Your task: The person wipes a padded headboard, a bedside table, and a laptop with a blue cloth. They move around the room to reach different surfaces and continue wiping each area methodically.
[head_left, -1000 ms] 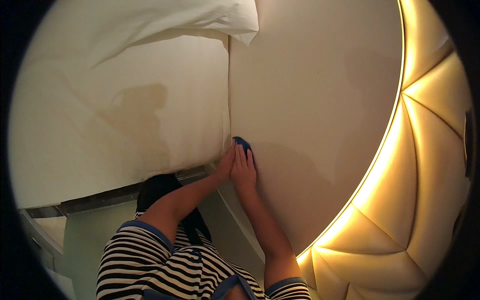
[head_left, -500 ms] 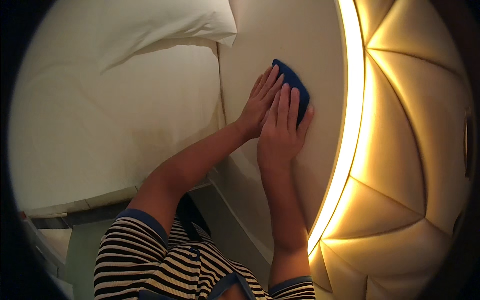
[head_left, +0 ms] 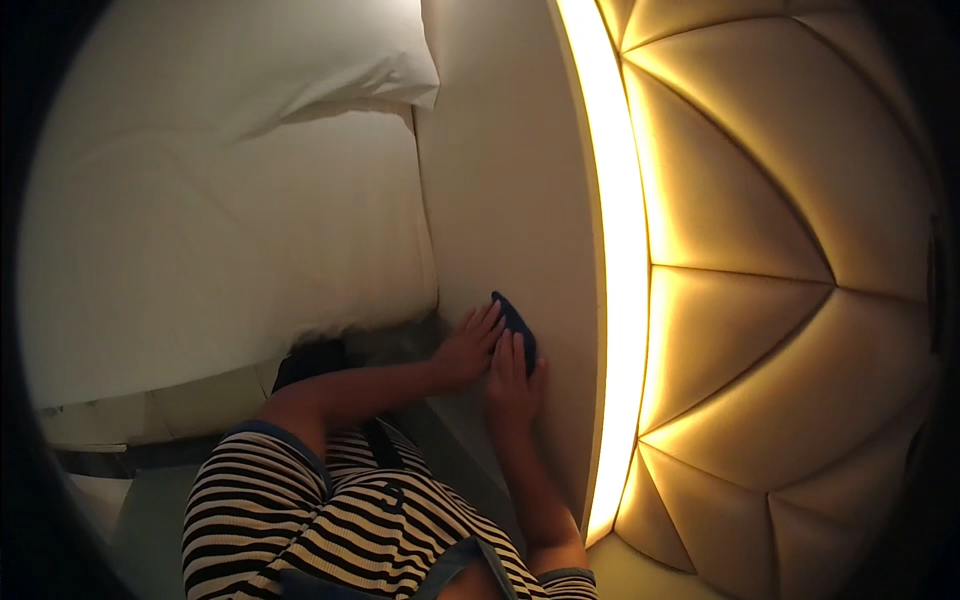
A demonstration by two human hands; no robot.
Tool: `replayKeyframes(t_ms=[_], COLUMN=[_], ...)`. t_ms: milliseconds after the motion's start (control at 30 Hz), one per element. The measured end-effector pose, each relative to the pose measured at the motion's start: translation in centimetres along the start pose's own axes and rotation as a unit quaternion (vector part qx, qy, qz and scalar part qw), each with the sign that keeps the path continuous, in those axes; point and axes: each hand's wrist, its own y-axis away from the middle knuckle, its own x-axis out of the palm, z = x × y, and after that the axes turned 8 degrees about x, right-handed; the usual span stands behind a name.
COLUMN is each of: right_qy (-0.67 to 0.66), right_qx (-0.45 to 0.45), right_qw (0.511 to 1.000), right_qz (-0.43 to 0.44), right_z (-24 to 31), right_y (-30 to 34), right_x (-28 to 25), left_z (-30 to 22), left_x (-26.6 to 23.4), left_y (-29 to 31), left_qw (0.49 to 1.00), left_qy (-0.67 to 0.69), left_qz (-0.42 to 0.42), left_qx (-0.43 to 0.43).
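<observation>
A dark blue folded cloth (head_left: 516, 334) is held against the pale upright panel (head_left: 505, 170) beside the bed. My left hand (head_left: 466, 350) comes from the left, its fingertips pressing on the cloth's left edge. Just to the right and lower, my right hand (head_left: 513, 392) has its fingers laid over the lower part of the cloth, with the thumb out along the right side. Both hands hold the cloth against the surface, and part of it is hidden under the fingers.
On the left lies a bed with a white sheet (head_left: 220, 250) and a white pillow (head_left: 340, 60) at the far end. A glowing light strip (head_left: 622, 250) runs along the panel's right edge, with a quilted padded wall (head_left: 740, 350) beyond it.
Both hands and the blue cloth have moved down the panel, nearer to me and slightly left. The view has shifted, so the light strip and padded wall appear farther left.
</observation>
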Motion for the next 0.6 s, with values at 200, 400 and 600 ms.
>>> replayKeyframes(t_ms=[200, 400, 600], right_qy=[-0.022, -0.060, -0.022], right_qx=[0.036, 0.060, 0.103], right_qw=[0.991, 0.982, 0.987], right_qz=[-0.123, -0.166, -0.121], right_z=[-0.4, -1.7, -1.6], right_y=[-9.6, -5.7, 6.1], right_x=[-5.0, -4.2, -1.0], left_z=[-0.6, -3.2, -5.6], left_x=[-8.2, -6.6, 2.1], left_y=[-9.4, -8.1, 0.4], left_qw=[0.976, 0.978, 0.993], left_qy=[-0.077, -0.084, -0.021], left_qz=[-0.177, -0.151, -0.074], left_qx=[0.098, 0.119, 0.095])
